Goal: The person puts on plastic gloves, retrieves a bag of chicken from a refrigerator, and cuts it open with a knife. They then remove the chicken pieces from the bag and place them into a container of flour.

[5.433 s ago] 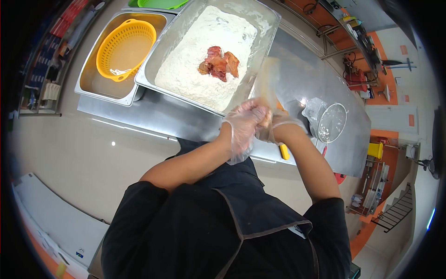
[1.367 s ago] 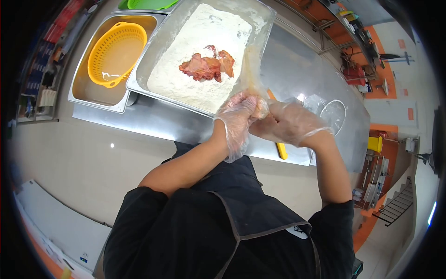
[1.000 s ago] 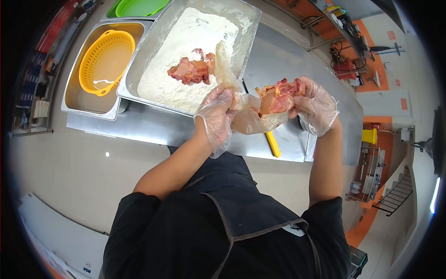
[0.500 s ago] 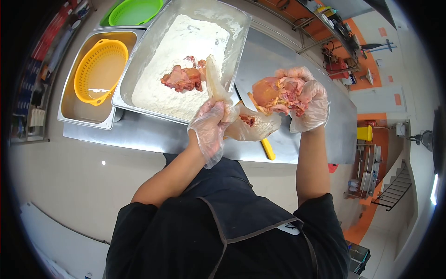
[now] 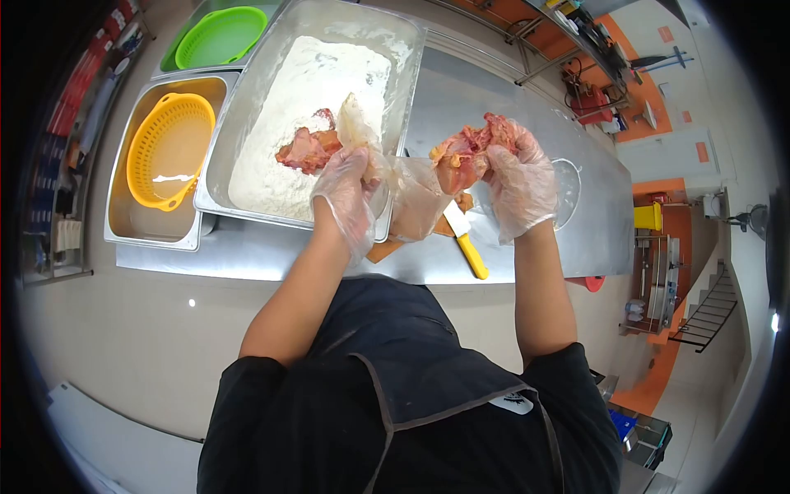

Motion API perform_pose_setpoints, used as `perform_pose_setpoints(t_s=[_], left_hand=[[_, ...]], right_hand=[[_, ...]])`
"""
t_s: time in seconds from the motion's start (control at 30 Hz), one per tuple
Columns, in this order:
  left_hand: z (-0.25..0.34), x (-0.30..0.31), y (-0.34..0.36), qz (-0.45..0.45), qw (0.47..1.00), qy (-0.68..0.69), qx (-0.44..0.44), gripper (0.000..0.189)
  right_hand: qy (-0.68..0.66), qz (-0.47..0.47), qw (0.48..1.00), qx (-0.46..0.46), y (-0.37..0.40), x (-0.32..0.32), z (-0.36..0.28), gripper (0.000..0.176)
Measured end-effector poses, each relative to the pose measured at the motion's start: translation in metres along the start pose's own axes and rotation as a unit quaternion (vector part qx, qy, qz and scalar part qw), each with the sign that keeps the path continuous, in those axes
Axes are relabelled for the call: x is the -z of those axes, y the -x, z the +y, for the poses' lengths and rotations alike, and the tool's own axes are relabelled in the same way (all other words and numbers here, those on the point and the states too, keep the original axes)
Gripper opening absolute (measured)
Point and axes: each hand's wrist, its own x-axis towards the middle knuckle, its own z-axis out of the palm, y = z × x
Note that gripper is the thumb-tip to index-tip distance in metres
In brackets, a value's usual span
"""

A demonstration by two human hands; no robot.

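Note:
My gloved left hand (image 5: 347, 193) pinches the edge of a clear plastic bag (image 5: 417, 198), which hangs between my two hands. Part of the bag sticks up above my fingers. In my gloved right hand (image 5: 524, 193) is a piece of raw chicken (image 5: 467, 156), held up to the right of the bag. Another chicken piece (image 5: 306, 151) lies on white flour (image 5: 276, 111) in a large metal pan (image 5: 397, 103), just beyond my left hand. Below the bag, a knife with a yellow handle (image 5: 471, 257) rests beside a brown board (image 5: 387, 249), mostly hidden.
Left of the pan, a yellow basket (image 5: 141, 165) sits in a metal tray (image 5: 115, 222), with a green basket (image 5: 220, 37) behind it. A clear round container (image 5: 568, 193) stands beside my right wrist on the steel table (image 5: 597, 239).
My right hand has turned the chicken and moved slightly left. The bag now hangs more upright from my left hand. More of the knife, the board and the round container shows.

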Motion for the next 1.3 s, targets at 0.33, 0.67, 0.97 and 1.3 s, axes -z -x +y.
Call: perform_pose_setpoints(t_s=[0.33, 0.67, 0.97, 1.3], left_hand=[[0.012, -0.021, 0.026, 0.169, 0.935, -0.253, -0.182, 0.049], [0.026, -0.073, 0.054, -0.069, 0.819, -0.458, -0.340, 0.036], [0.040, -0.089, 0.060, -0.082, 0.859, -0.478, -0.165, 0.021], [0.024, -0.104, 0.071, 0.029, 0.880, -0.431, -0.198, 0.007]], right_hand=[[0.058, -0.014, 0.998, 0.010, -0.022, -0.002, 0.016, 0.026], [0.135, -0.114, 0.973, 0.145, -0.018, -0.009, 0.019, 0.018], [0.086, -0.202, 0.970, 0.108, -0.027, 0.020, 0.016, 0.017], [-0.089, -0.185, 0.979, -0.004, -0.027, 0.058, 0.020, 0.026]])
